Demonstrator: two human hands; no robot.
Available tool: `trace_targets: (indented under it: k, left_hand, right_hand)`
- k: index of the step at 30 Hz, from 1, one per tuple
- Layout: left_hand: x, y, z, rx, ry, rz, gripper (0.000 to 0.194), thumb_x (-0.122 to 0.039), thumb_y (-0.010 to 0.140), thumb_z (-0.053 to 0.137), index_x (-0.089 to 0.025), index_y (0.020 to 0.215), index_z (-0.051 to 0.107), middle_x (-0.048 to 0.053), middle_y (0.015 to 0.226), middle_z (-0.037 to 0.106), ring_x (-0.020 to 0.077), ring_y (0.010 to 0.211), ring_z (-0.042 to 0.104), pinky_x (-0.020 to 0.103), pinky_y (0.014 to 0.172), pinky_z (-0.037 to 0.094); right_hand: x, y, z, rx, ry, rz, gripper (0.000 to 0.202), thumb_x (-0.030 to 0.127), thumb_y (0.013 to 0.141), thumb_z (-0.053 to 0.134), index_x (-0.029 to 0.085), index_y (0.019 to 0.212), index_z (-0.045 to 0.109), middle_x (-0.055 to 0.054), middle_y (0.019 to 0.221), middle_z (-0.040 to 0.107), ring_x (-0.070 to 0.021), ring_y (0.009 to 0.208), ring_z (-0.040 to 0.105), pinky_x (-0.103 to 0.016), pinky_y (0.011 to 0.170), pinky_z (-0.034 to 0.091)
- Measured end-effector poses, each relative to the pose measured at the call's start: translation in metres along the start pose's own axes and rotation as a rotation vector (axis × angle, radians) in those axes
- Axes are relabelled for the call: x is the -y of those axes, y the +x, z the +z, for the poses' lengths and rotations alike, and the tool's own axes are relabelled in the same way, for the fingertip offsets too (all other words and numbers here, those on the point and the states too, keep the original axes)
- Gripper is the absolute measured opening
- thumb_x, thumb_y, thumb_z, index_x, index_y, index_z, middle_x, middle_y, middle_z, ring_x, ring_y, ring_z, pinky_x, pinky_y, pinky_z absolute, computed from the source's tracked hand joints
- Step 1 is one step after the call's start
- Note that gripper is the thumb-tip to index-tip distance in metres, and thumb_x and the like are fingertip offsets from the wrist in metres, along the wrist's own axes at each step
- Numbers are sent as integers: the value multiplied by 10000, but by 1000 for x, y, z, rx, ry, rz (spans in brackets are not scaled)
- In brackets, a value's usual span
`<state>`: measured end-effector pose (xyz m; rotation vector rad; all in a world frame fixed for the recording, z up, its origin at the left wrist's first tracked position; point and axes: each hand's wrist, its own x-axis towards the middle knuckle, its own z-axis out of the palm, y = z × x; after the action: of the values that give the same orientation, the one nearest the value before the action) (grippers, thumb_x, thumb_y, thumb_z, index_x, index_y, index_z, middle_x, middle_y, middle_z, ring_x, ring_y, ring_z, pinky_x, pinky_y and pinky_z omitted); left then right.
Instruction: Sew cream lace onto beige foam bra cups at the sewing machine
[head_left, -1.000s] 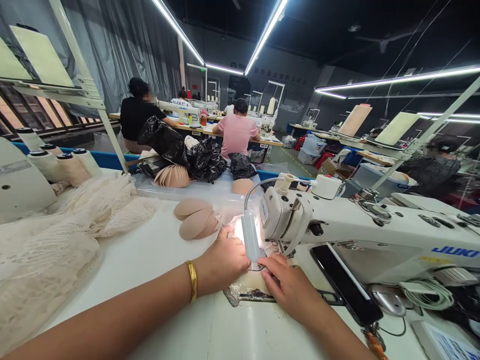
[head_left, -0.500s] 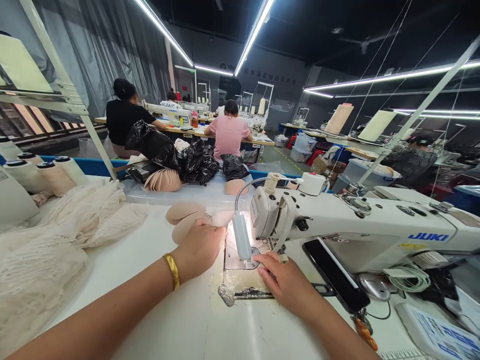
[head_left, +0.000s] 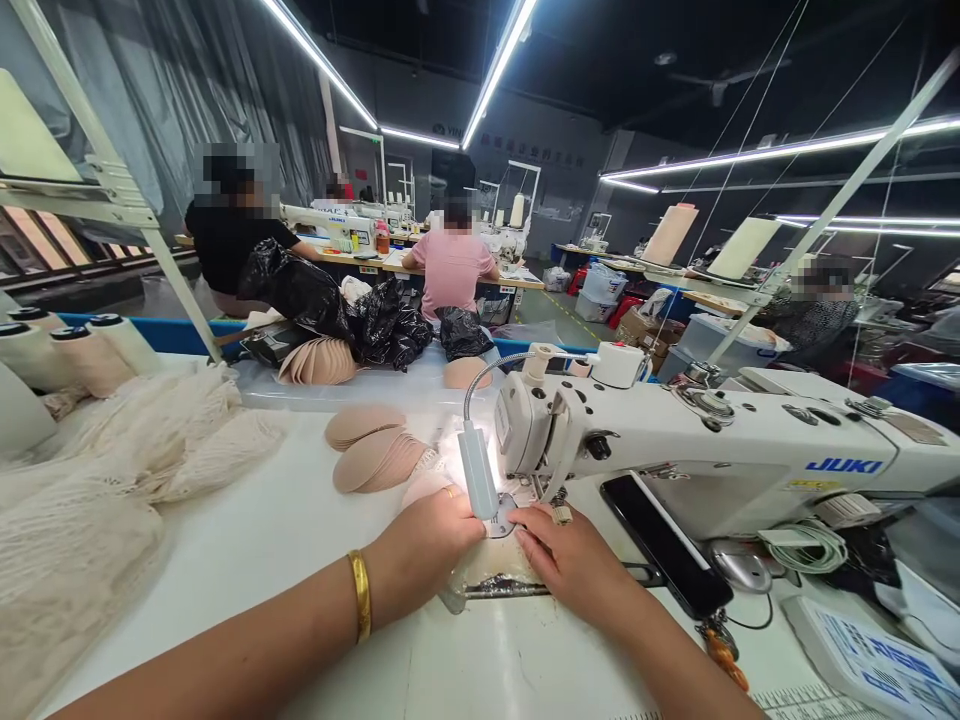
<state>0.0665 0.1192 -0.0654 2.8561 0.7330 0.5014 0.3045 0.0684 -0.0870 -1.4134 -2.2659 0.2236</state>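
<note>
My left hand [head_left: 429, 540] is closed in a pinch at the left of the needle plate [head_left: 501, 522], beside pale lace fabric [head_left: 426, 482]; what its fingertips hold is hidden. Across the plate, my right hand [head_left: 566, 550] rests with its thumb and index finger apart, fingertips at the plate's right edge. A small lamp [head_left: 478, 470] on a bent metal neck lights the spot under the head of the white sewing machine [head_left: 675, 430]. Beige oval pads [head_left: 379, 460] lie fanned in stacks behind my left hand.
Cream lace [head_left: 82, 500] is heaped at the left near thread cones [head_left: 90, 360]. A phone [head_left: 664, 545], a mouse [head_left: 739, 567] and a white box [head_left: 870, 650] lie at the right. Black plastic bags [head_left: 386, 325] sit beyond the table. Several people work further back.
My left hand has moved right and nearer to me, from beside the pads to the needle plate, uncovering the pads and the lace. My right hand has stayed nearly in place.
</note>
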Motion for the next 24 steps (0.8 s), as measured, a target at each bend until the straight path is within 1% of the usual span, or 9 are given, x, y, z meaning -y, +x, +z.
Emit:
trace_targets:
  k: [4,6,9,12,15,17,20,24]
  left_hand:
    - [-1,5,1,-57,38,17,196,-1,779,564,-192,826,568,17,802,576,183,722,530,278,611,386]
    - [-3,6,0,-77,29,37,189,-11,772,568,-193,819,556,2,764,547,164,685,515,261,600,397]
    - [-6,6,0,-98,41,23,189,-12,748,574,-193,775,526,-4,737,517,150,641,481,250,565,382]
    - [-7,4,1,-88,49,27,209,-3,701,583,-192,754,511,-10,719,498,139,607,433,242,523,337]
    - [-8,2,3,-48,56,39,269,42,615,569,-191,718,482,-25,685,476,128,580,392,245,517,318]
    - [-8,2,4,-22,45,37,282,57,609,556,-191,700,457,-25,693,488,131,596,409,248,540,339]
    - [-7,2,7,-21,-1,6,262,55,675,533,-193,703,452,-14,745,542,148,670,488,254,615,406]
    - [-9,3,11,-49,-71,-74,227,28,770,521,-200,778,516,-14,789,599,162,725,554,268,691,462]
  right_hand:
    - [2,0,0,-5,-10,4,238,172,1014,473,240,1095,687,-54,998,727,-251,861,629,-356,747,501]
    - [3,1,-1,-8,-21,7,238,169,1011,479,238,1093,691,-56,993,725,-252,864,630,-353,743,500]
    - [3,1,-2,-11,-24,5,245,166,1010,475,234,1098,694,-61,1001,723,-249,869,630,-347,740,496]
    - [3,1,-2,1,-5,4,260,162,1012,464,233,1125,688,-58,1023,723,-242,864,631,-354,759,494]
    - [3,1,-2,22,7,16,273,166,1018,452,234,1146,682,-56,1024,721,-242,859,635,-361,763,493]
    - [4,2,-2,31,12,24,276,170,1021,448,236,1150,683,-55,1016,717,-242,860,637,-364,764,494]
    - [5,2,-2,30,5,29,272,181,1023,449,244,1141,685,-52,1005,714,-243,860,639,-357,749,495]
    - [3,-1,-1,15,-6,34,268,206,1031,441,255,1126,688,-50,969,713,-247,866,643,-347,728,503]
